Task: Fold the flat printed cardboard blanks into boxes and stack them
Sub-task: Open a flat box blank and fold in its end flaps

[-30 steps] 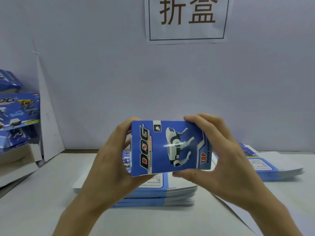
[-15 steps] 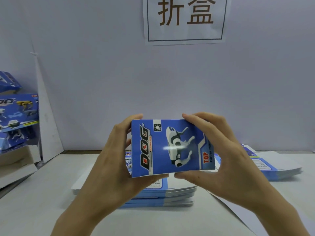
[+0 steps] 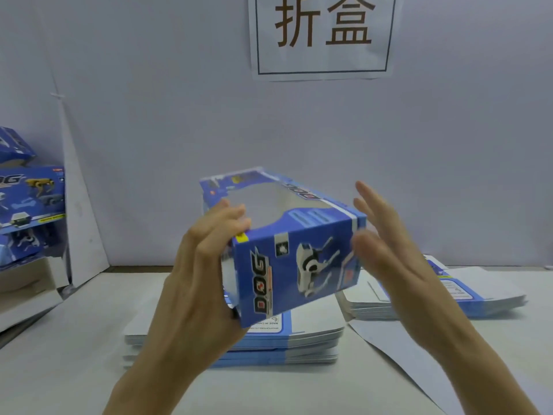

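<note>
box (image 3: pixel 294 265) in mid-air over blank stack (image 3: pixel 317 329), long axis near-to-far | left hand (image 3: pixel 197 280) nearer, grip curled round its left wall | right hand (image 3: pixel 389 256) just right, fingers straight, contact unclear (blurred) | folded boxes (image 3: pixel 30 202) far left

**Room front-left, stacks elsewhere**

Bare table (image 3: pixel 74 339) opens front-left. A stack of blanks (image 3: pixel 311 330) sits dead centre under the held box (image 3: pixel 287 274), a second stack (image 3: pixel 484 298) blocks the right, finished boxes (image 3: pixel 33 202) crowd the far left.
</note>
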